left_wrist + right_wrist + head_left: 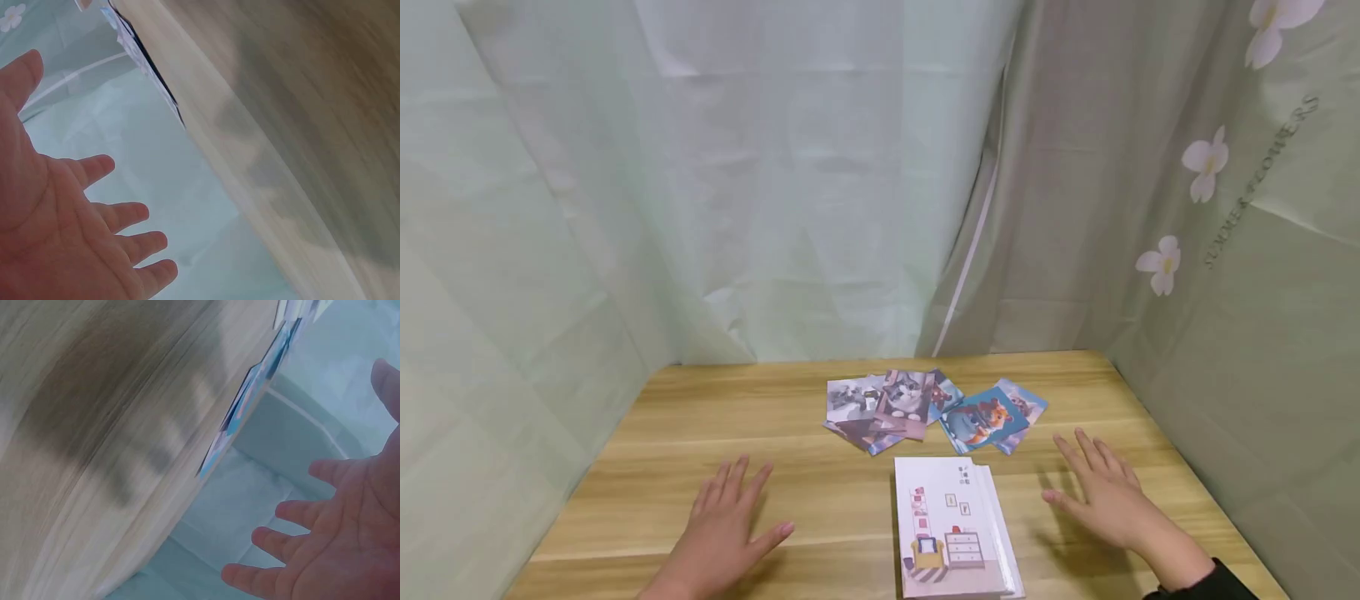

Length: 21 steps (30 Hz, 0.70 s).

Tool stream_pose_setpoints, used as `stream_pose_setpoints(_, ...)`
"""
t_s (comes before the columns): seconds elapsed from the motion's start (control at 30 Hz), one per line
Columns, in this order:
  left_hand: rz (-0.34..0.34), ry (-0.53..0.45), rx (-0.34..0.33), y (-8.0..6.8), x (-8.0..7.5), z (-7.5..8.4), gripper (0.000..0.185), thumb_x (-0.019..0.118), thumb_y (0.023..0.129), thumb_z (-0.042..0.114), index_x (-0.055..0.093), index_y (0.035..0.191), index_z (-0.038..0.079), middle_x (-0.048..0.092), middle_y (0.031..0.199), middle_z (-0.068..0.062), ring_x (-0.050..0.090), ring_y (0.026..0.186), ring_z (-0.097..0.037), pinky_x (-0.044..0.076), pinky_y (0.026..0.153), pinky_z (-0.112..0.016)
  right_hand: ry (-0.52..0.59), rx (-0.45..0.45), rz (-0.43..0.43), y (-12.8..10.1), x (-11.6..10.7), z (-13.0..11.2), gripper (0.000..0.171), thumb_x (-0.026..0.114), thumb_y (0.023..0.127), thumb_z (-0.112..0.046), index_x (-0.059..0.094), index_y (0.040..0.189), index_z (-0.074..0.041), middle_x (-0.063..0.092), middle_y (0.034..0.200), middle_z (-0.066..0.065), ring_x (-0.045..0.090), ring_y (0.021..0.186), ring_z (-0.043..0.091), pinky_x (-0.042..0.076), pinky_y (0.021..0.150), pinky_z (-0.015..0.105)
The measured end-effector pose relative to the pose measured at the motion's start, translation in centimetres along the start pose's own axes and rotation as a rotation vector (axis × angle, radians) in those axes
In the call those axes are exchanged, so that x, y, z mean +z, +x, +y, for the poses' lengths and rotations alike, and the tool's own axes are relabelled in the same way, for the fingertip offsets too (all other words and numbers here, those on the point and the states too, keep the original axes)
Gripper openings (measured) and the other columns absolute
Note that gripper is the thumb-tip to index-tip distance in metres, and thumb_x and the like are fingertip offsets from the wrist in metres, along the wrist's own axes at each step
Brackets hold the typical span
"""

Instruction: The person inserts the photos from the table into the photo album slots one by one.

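Observation:
Both hands hover palm down over the wooden table, fingers spread and holding nothing. My left hand [718, 529] is left of a white book [943, 529] whose cover shows a yellow armchair and a dresser. To the book's right is my right hand [1108, 500]. The book lies flat, with a second white book or block of pages [1000, 533] showing from under its right side. Behind it lie overlapping picture cards: a pile with cat pictures [906, 396] and a blue card with cartoon animals [985, 419]. In the wrist views, the left palm [59, 231] and right palm [350, 531] show bare.
The wooden table [647, 467] runs back to a pale curtain [812, 208]. Fabric also hangs along both sides, with white flowers [1205, 164] and lettering on the right. A loose fold [977, 225] hangs down behind the cards.

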<state>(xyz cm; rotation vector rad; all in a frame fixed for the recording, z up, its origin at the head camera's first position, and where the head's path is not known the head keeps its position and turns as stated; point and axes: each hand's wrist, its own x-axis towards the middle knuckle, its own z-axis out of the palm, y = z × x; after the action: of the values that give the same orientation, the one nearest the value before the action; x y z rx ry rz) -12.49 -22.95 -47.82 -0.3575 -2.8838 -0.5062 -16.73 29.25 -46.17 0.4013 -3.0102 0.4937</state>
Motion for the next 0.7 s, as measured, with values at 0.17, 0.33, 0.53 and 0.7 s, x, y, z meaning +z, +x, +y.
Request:
stream_pose_setpoints(0.17, 0.026, 0.005, 0.033, 0.1, 0.0, 0.7, 0.083, 0.067, 0.088, 0.059, 0.047, 0.149, 0.007, 0.031, 0.155, -0.031, 0.024, 0.141, -0.055, 0.021, 0.109, -0.071, -0.005, -0.023, -0.004, 0.1, 0.4, -0.3, 0.085, 0.061, 0.093, -0.057, 0.033, 0.156, -0.007, 0.02, 0.159, 0.032, 0.02, 0.14, 0.059, 0.017, 0.101, 0.081)
stream_pose_setpoints(0.33, 0.012, 0.008, 0.049, 0.2, 0.3, 1.6, 0.083, 0.067, 0.087, 0.06, 0.047, 0.149, 0.008, 0.032, 0.156, -0.029, 0.024, 0.143, -0.053, 0.021, 0.111, -0.07, -0.001, -0.043, -0.014, 0.1, 0.8, -0.8, 0.083, 0.062, 0.094, -0.055, 0.036, 0.154, -0.004, 0.023, 0.157, 0.033, 0.023, 0.138, 0.061, 0.018, 0.101, 0.081)
stream_pose_setpoints(0.53, -0.062, 0.001, 0.074, 0.5, 1.2, 3.0, 0.084, 0.064, 0.088, 0.063, 0.046, 0.15, 0.008, 0.031, 0.157, -0.028, 0.025, 0.143, -0.052, 0.02, 0.113, -0.069, 0.004, -0.061, -0.033, 0.0, 1.5, -1.3, 0.081, 0.064, 0.094, -0.051, 0.038, 0.152, -0.002, 0.027, 0.155, 0.034, 0.026, 0.137, 0.061, 0.023, 0.102, 0.079)
stream_pose_setpoints(0.7, -0.113, -0.008, 0.109, 0.9, 1.8, 4.4, 0.084, 0.063, 0.089, 0.062, 0.044, 0.152, 0.009, 0.03, 0.158, -0.027, 0.025, 0.143, -0.052, 0.02, 0.113, -0.068, -0.003, -0.08, -0.066, 0.2, 1.9, -2.0, 0.078, 0.065, 0.094, -0.047, 0.039, 0.151, -0.001, 0.03, 0.153, 0.035, 0.029, 0.137, 0.06, 0.026, 0.104, 0.076)
